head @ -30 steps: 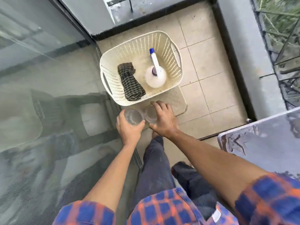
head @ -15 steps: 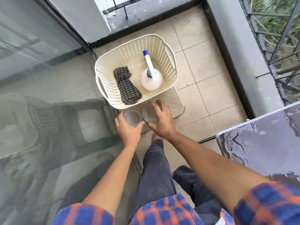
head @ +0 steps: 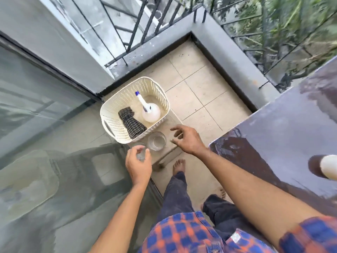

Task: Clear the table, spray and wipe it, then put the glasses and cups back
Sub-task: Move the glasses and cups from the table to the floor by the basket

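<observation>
Balcony floor (head: pixel 197 92) of pale tiles below us, railing (head: pixel 127 33) round the corner, glass door (head: pixel 45 106) along the left. We're looking down at a low stool (head: pixel 168 152), and on it a cream basket (head: pixel 113 110): cloth (head: pixel 132 123) lying in its left side, spray bottle (head: pixel 151 114) upright just beside it on the right. In front of the basket, close to its wall, one glass (head: pixel 156 142) stands upright on the stool. Our left hand (head: pixel 139 166) is curled round a second glass (head: pixel 140 155), just left of the first. It's blurred, and we can't tell whether it rests on the stool or is lifted off. Our right hand (head: pixel 188 140) is released, fingers spread and loose, hovering just right of the standing glass, apart from it and holding nothing. Off to the right is the dark desk (head: pixel 273 139), its top glossy and wet, streaked near the corner. At its right side sits a pale cup (head: pixel 329 167), cut by the frame. Our bare feet (head: pixel 179 166) are on the tiles, between stool and desk.
</observation>
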Action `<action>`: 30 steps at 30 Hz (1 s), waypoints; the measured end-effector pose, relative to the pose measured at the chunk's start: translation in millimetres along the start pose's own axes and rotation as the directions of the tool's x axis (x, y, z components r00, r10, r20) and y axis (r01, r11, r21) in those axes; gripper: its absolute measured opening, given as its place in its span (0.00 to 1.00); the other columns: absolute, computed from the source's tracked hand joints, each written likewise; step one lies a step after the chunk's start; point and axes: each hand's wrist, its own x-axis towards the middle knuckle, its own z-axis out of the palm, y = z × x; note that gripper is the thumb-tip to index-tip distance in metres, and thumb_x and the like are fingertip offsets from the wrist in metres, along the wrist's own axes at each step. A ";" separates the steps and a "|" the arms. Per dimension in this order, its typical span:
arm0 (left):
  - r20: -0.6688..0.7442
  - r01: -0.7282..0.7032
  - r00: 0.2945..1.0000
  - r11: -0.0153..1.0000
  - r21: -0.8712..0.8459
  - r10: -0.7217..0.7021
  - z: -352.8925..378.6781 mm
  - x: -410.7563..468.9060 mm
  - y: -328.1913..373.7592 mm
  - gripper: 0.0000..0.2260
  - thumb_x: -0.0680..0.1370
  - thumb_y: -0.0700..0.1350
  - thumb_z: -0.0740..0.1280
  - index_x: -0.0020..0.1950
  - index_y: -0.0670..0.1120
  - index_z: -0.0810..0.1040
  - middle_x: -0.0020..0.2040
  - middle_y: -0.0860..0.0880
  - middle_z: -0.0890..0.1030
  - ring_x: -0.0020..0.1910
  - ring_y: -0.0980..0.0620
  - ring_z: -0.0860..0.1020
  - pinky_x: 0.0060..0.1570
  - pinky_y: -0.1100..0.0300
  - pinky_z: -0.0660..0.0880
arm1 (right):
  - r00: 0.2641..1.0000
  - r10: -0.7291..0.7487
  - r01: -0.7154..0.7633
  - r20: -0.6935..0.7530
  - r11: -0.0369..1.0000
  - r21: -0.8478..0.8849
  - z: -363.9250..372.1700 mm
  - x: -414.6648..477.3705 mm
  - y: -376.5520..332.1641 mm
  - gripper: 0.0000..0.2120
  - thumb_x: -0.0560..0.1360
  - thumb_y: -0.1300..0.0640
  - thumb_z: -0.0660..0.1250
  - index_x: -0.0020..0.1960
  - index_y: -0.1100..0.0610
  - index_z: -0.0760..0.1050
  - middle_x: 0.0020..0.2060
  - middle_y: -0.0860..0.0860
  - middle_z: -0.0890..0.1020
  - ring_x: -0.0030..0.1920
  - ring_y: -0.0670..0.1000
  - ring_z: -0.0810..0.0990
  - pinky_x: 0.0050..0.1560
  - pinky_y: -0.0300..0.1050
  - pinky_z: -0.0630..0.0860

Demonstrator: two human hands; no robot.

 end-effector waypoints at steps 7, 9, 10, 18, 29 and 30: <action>0.122 -0.320 0.934 0.937 -0.141 0.337 21.4 -37.5 129.3 0.10 0.75 0.37 0.72 0.49 0.51 0.78 0.46 0.59 0.75 0.51 0.45 0.77 0.53 0.48 0.75 | 0.964 0.065 0.012 -0.256 0.957 0.289 -109.8 -84.2 -3.2 0.11 0.75 0.56 0.75 0.57 0.47 0.86 0.37 0.42 0.82 0.43 0.46 0.81 0.52 0.44 0.79; 0.208 -0.419 0.867 0.888 -0.189 0.453 45.2 -59.2 162.4 0.10 0.74 0.37 0.71 0.50 0.51 0.78 0.47 0.55 0.77 0.50 0.48 0.76 0.49 0.51 0.75 | 0.938 0.083 0.020 -0.336 0.957 0.290 -140.7 -122.4 14.8 0.11 0.76 0.56 0.74 0.58 0.49 0.86 0.40 0.42 0.84 0.40 0.42 0.79 0.49 0.33 0.75; 0.252 -0.452 0.830 0.864 -0.219 0.498 58.8 -72.9 179.1 0.08 0.74 0.38 0.71 0.50 0.49 0.78 0.47 0.52 0.78 0.50 0.49 0.76 0.48 0.52 0.75 | 0.919 0.098 0.021 -0.383 0.955 0.295 -154.4 -144.3 27.2 0.11 0.76 0.55 0.75 0.58 0.49 0.86 0.42 0.42 0.85 0.40 0.41 0.79 0.48 0.30 0.73; 0.670 -0.731 0.262 0.595 -0.332 0.695 167.4 -193.5 255.9 0.22 0.70 0.52 0.70 0.62 0.46 0.77 0.56 0.49 0.79 0.58 0.49 0.75 0.60 0.54 0.70 | 0.583 0.467 -0.130 -0.665 0.861 0.491 -180.5 -316.2 163.9 0.11 0.75 0.56 0.76 0.56 0.45 0.85 0.42 0.41 0.84 0.42 0.45 0.82 0.52 0.45 0.80; 0.917 -0.919 0.066 0.381 -0.097 0.393 274.9 -265.4 299.6 0.45 0.66 0.51 0.79 0.78 0.58 0.60 0.78 0.44 0.60 0.75 0.41 0.61 0.63 0.40 0.69 | 0.345 0.629 -0.276 -0.697 0.778 0.565 -243.0 -376.0 298.0 0.41 0.70 0.68 0.75 0.80 0.51 0.69 0.80 0.56 0.67 0.80 0.58 0.66 0.77 0.53 0.67; 0.909 -0.916 0.084 0.390 -0.090 0.407 277.5 -268.4 298.8 0.44 0.66 0.50 0.79 0.78 0.58 0.61 0.77 0.45 0.61 0.74 0.41 0.62 0.63 0.40 0.69 | 0.377 0.623 -0.292 -0.685 0.782 0.551 -249.4 -374.4 302.5 0.42 0.70 0.68 0.75 0.81 0.50 0.67 0.82 0.56 0.64 0.81 0.58 0.64 0.78 0.52 0.65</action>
